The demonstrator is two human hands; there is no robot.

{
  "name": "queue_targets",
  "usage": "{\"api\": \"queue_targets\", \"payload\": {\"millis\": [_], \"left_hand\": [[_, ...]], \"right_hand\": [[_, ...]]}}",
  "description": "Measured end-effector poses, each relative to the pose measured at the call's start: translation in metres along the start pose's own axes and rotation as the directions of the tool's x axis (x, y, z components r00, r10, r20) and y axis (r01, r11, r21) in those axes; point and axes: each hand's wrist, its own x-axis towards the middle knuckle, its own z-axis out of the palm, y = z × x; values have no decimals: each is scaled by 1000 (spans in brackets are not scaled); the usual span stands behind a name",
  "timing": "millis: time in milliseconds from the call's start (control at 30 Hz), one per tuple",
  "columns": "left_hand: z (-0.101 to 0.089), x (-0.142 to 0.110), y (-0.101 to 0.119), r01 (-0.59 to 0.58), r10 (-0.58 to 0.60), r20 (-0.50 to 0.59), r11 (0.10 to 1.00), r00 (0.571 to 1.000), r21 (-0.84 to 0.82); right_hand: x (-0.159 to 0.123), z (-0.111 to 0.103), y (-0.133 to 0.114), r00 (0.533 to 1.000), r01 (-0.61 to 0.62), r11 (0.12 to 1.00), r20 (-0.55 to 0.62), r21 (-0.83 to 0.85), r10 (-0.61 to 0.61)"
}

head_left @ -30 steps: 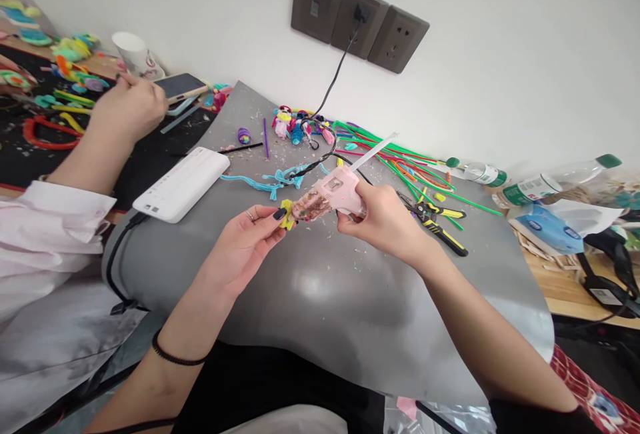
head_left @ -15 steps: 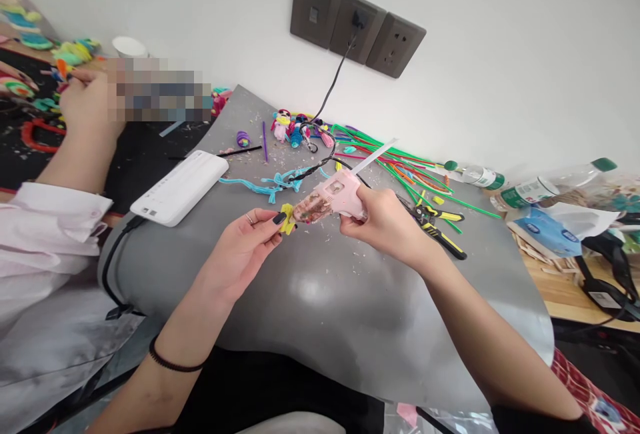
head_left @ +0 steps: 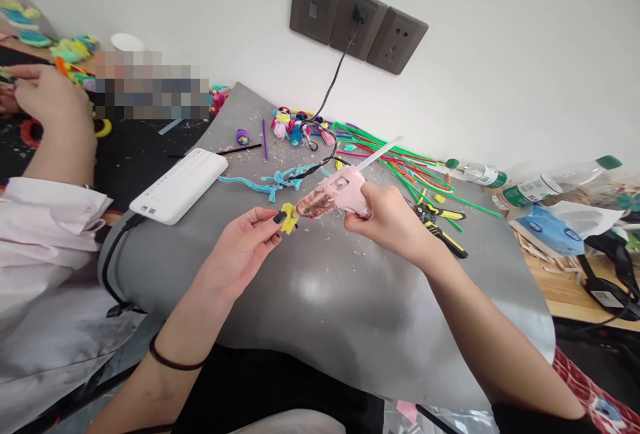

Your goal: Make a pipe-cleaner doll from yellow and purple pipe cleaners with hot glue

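Between thumb and fingers, my left hand [head_left: 245, 247] pinches a small yellow fuzzy piece [head_left: 289, 219], which looks like bent pipe cleaner. My right hand [head_left: 387, 221] is wrapped round the handle of a pink hot glue gun [head_left: 345, 194]. A clear glue stick [head_left: 381, 153] sticks out of its back end. The gun's smeared nozzle end points left, right beside the yellow piece; whether they touch I cannot tell. Behind the gun lie light blue pipe cleaners [head_left: 273, 184] and the gun's black cord.
A white power bank [head_left: 179, 186] lies on the grey mat at left. Green pipe cleaners [head_left: 380, 144], small dolls [head_left: 283, 124] and yellow-black wire strippers [head_left: 440, 224] are behind and right. Bottles [head_left: 533, 189] and a tissue pack [head_left: 547, 227] stand at right. A co-worker's hand [head_left: 50, 97] is at far left.
The glue gun has shifted slightly right, away from the yellow piece, with my right hand. My left hand stays nearly in place. The co-worker's hand has moved left.
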Motion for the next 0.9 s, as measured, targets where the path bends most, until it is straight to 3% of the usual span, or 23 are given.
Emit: {"api": "queue_targets", "payload": {"millis": [367,900], "left_hand": [[3,-1,2,18,-18,-7,1000,1000,14],[-5,4,-3,-8,7,36,1000,999,24]], "right_hand": [[1,-3,1,999,-28,1000,20,5,28],[2,-5,8,1000,28,1000,12,4,-28]]}}
